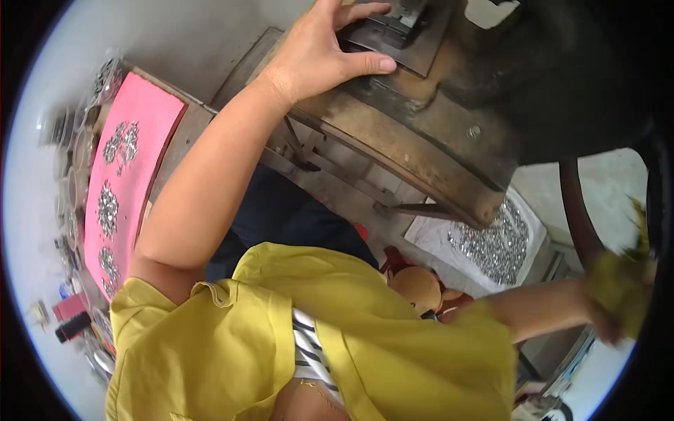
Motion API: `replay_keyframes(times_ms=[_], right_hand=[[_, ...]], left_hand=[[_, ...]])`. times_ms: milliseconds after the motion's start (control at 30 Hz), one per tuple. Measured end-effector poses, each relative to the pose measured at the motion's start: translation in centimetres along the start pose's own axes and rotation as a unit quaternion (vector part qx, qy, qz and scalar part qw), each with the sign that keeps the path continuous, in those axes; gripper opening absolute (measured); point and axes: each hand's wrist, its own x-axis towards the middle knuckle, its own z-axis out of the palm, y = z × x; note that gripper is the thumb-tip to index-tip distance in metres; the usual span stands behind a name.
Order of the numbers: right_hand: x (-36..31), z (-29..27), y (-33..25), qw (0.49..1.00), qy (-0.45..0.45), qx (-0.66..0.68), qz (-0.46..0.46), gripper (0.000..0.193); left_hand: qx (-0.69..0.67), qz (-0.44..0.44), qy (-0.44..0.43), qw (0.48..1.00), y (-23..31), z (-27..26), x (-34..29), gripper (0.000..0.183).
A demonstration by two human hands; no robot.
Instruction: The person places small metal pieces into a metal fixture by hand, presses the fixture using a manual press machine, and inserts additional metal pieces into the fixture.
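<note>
My left hand (319,52) reaches over the worn bench at the top, its thumb and fingers spread apart. Between and beyond the fingers sits a dark metal block (399,27) on a flat steel plate (430,52); the thumb tip lies by the plate's near edge. Far out to the right, my right hand (609,324) is smeared by motion. A blurred yellow-green thing (618,284) covers or adjoins it, so its fingers cannot be made out. Close by, a dark curved bar (580,210) comes down from a large dark machine body (562,91).
Small shiny metal pieces form piles on a pink ribbed board (144,179) at left, with clear containers (83,147) beside it. Beneath the wooden bench (393,133), a white sack (435,242) holds a heap of similar metal pieces (495,245). A pale scrap (491,12) lies at the top.
</note>
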Motion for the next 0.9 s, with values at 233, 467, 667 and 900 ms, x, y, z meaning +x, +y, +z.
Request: replay_keyframes(times_ms=[233, 467, 667, 900], right_hand=[[-4.4, -13.6, 3.6, 0.976, 0.046, -0.182, 0.113, 0.046], [7.8, -6.2, -4.3, 0.914, 0.338, -0.133, 0.182, 0.069], [10.3, -10.3, -6.2, 0.918, 0.311, -0.138, 0.204, 0.055], [-3.7, 12.5, -5.0, 0.915, -0.075, -0.345, -0.195, 0.04]], left_hand=[[0.144, -0.102, 0.043, 0.983, 2.4, 1.6, 1.4, 0.111], [0.208, -0.104, 0.201, 0.952, 3.0, 2.5, 1.3, 0.084], [-0.33, -0.266, 0.221, 0.878, 4.1, -1.0, -3.8, 0.075], [-0.509, -0.319, 0.167, 0.782, 4.5, -3.0, -14.9, 0.075]])
